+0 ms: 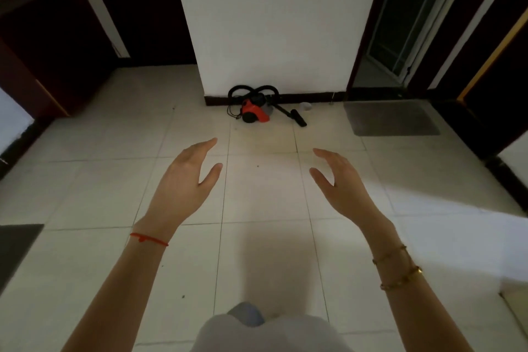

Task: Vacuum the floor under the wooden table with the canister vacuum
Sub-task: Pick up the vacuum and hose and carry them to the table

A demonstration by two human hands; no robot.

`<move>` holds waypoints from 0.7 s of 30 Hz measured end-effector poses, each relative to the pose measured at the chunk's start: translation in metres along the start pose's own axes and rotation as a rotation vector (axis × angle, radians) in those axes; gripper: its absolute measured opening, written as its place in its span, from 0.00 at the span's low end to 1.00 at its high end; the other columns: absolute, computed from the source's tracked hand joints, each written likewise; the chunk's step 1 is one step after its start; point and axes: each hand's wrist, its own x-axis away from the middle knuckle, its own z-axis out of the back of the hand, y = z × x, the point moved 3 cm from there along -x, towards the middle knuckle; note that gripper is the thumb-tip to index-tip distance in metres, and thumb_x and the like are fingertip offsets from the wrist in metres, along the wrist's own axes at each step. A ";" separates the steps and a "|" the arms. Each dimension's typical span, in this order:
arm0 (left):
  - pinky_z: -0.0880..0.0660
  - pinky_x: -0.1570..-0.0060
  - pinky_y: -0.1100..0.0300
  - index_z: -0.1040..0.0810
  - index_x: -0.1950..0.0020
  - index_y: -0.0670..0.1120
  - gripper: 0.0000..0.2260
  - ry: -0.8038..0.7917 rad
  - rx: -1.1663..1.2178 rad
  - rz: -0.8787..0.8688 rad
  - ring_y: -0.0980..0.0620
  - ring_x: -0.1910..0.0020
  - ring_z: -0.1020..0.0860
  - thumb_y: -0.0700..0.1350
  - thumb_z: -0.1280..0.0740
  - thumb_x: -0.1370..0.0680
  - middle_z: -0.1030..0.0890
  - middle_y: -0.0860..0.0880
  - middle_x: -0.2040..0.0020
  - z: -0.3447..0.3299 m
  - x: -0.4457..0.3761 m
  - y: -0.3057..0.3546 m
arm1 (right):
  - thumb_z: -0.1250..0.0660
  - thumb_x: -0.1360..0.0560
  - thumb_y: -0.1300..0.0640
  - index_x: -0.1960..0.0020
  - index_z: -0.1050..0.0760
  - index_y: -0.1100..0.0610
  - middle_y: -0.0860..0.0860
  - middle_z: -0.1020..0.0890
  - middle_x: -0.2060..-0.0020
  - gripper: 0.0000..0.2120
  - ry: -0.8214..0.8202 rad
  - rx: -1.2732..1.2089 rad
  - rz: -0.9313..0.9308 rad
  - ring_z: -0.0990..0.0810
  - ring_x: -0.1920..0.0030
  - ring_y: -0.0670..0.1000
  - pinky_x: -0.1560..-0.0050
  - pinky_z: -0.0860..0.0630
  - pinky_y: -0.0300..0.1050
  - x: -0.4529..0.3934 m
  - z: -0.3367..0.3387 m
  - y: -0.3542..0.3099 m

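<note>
Floor tiles [257, 194] fill the room; no wooden table shows for certain. Against the far white wall [274, 23] sits the red canister vacuum [255, 113], hose looped, wand lying beside it. Left hand [185, 177] and right hand [340, 180] hang empty, fingers relaxed, well short of it. Judged step: approach; next, reach the wand.

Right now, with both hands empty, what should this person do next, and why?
Probably step forward toward the red canister vacuum by the white wall. The left hand and right hand hold nothing, and the vacuum lies across the tiled floor, out of reach.
</note>
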 end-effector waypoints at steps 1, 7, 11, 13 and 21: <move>0.35 0.34 0.59 0.37 0.26 0.51 0.23 0.000 -0.002 0.013 0.52 0.32 0.31 0.53 0.40 0.20 0.30 0.51 0.30 -0.004 -0.022 -0.008 | 0.42 0.20 0.46 0.27 0.38 0.51 0.48 0.31 0.30 0.23 -0.010 -0.005 0.004 0.35 0.30 0.48 0.32 0.41 0.40 -0.027 -0.002 0.005; 0.35 0.35 0.59 0.37 0.26 0.51 0.23 -0.009 0.005 0.070 0.52 0.32 0.31 0.52 0.40 0.20 0.30 0.51 0.30 -0.040 -0.125 -0.054 | 0.42 0.20 0.47 0.28 0.37 0.52 0.49 0.31 0.31 0.23 -0.033 0.000 0.019 0.34 0.30 0.49 0.33 0.41 0.40 -0.153 -0.028 0.034; 0.35 0.35 0.61 0.37 0.25 0.50 0.23 -0.015 0.042 0.097 0.53 0.32 0.32 0.51 0.40 0.19 0.31 0.51 0.29 -0.068 -0.204 -0.091 | 0.41 0.20 0.48 0.28 0.36 0.53 0.49 0.30 0.31 0.22 -0.059 0.002 0.012 0.34 0.30 0.49 0.34 0.41 0.39 -0.243 -0.062 0.055; 0.36 0.36 0.63 0.37 0.25 0.50 0.23 -0.021 0.045 0.101 0.53 0.32 0.32 0.51 0.39 0.19 0.31 0.52 0.29 -0.078 -0.251 -0.109 | 0.41 0.20 0.48 0.28 0.36 0.53 0.49 0.30 0.31 0.22 -0.071 0.001 0.010 0.34 0.30 0.49 0.34 0.40 0.39 -0.292 -0.076 0.061; 0.39 0.37 0.65 0.37 0.25 0.47 0.23 -0.033 0.015 0.052 0.53 0.31 0.32 0.50 0.40 0.19 0.31 0.50 0.29 -0.096 -0.463 -0.168 | 0.42 0.20 0.46 0.28 0.37 0.53 0.49 0.30 0.31 0.23 -0.069 -0.004 0.007 0.33 0.31 0.49 0.35 0.39 0.40 -0.511 -0.105 0.071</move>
